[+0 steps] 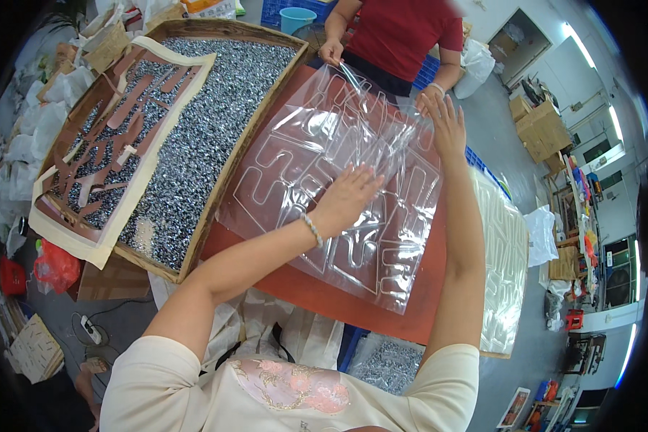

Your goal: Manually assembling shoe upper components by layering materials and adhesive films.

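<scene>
A clear plastic sheet (266, 194) with pressed outlines of strips and curved shapes lies over a red-brown board (288, 284). My left hand (347, 200) rests on the middle of the sheet, fingers stretched out, palm down. At the sheet's far right corner my right hand (448, 129) reaches forward, fingers long and holding nothing that I can see. Across the board a co-worker in a red top holds the sheet's far edge up with one hand (331, 52); their other hand (430, 99) is close to my right fingertips. The lifted far part is creased and shiny.
At left stands a wooden-framed tray (194, 255) full of dark glittering pieces, with a cream-bordered cut-out stencil (158, 137) on it. A pale patterned sheet (498, 266) lies right of my right arm. A blue bucket (297, 19) and a red bag (56, 265) stand farther off.
</scene>
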Available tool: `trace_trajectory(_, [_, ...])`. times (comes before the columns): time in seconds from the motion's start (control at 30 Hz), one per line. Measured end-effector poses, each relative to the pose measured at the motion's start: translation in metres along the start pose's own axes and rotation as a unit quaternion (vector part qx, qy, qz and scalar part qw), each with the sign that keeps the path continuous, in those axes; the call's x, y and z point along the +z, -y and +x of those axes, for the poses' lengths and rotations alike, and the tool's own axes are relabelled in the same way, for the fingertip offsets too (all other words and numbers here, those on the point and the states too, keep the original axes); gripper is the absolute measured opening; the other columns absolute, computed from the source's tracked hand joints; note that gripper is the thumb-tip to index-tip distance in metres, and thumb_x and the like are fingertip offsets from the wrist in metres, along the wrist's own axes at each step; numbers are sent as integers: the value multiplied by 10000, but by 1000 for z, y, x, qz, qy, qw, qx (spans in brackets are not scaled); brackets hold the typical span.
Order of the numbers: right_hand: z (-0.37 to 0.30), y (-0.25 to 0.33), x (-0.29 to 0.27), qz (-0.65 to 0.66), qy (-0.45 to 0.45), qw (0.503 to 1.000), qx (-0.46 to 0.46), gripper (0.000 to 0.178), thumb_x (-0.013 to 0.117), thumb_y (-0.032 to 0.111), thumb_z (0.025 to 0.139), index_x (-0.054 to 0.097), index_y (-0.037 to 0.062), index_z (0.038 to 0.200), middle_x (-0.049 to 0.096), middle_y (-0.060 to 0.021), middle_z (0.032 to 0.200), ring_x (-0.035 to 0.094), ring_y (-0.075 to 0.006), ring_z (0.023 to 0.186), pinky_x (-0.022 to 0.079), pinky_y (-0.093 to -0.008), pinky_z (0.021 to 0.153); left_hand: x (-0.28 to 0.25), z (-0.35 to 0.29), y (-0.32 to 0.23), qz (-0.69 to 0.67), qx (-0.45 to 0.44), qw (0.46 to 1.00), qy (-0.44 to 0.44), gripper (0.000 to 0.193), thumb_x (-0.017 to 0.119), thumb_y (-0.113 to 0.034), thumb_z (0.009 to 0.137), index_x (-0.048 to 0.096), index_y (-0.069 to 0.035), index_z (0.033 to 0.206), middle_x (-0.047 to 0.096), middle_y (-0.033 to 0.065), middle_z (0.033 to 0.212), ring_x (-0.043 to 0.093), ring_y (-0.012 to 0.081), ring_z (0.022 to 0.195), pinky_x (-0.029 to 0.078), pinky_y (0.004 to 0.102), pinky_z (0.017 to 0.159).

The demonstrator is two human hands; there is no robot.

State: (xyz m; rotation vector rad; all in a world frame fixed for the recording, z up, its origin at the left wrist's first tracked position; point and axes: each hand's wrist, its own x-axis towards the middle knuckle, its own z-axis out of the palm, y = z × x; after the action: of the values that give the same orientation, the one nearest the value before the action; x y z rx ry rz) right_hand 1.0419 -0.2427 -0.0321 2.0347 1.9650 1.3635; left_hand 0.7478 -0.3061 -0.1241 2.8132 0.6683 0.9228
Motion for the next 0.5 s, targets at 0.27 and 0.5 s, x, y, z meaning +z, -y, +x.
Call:
trace_trajectory(0.27, [13,-24,13,-3,189,962,-197,333,509,110,848,625,164,1156,502,-26,1354,401,-197,1310,299,-408,1102,-16,-15,-1,40,-2,999,-10,428,483,-188,935,453,-75,1347,490,160,1346,424,291,1288,270,436,1104])
trace_trajectory(0.5, [-82,-13,-9,-64,235,953,-182,308,502,169,844,657,23,1067,530,-88,1294,391,-247,1283,271,-365,1104,-28,-43,-7,26,-2,999,39,435,469,-171,936,431,-114,1365,413,140,1421,336,276,1354,222,446,1132])
